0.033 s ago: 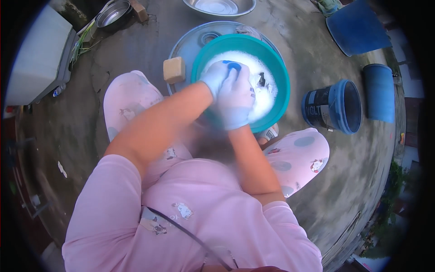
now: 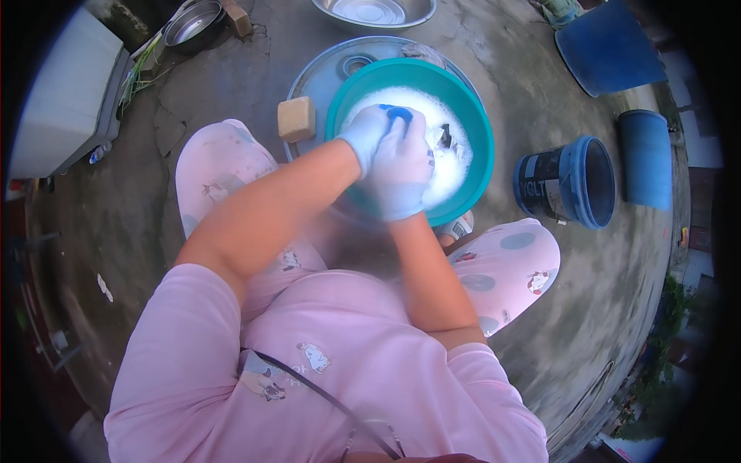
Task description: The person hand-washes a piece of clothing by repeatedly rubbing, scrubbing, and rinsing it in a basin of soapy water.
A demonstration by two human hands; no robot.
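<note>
A crumpled dark-and-white wet piece, probably cloth, [image 2: 445, 136] lies in thick white suds [image 2: 450, 174], just right of the hands; foam hides most of it, so its kind and extent are hard to judge. The suds fill a round teal plastic basin [image 2: 482, 147]. Over its left half, the left hand [image 2: 366, 133] and the right hand [image 2: 401, 171], both in white gloves with blue patches, are pressed together, fingers curled against each other — whether anything is pinched between them I cannot tell.

The basin overlaps a wide, round, grey-blue metal tray [image 2: 315, 76]. A beige rectangular block [image 2: 296, 119] sits at the tray's left edge, apart from the basin, and a grey wrinkled cloth [image 2: 423, 52] shows behind the basin's far rim. To the right, well apart, is a blue plastic bucket with a dark label [image 2: 543, 181].

Hard pressing or a sudden pull could slop suds over the near rim onto the person's legs; slick gloves might let something slip, and a knock to the left could push the block off.

Against the earlier frame, almost nothing differs: hands, basin and block match — only the pink left sleeve [image 2: 166, 347] sits very slightly further left.
</note>
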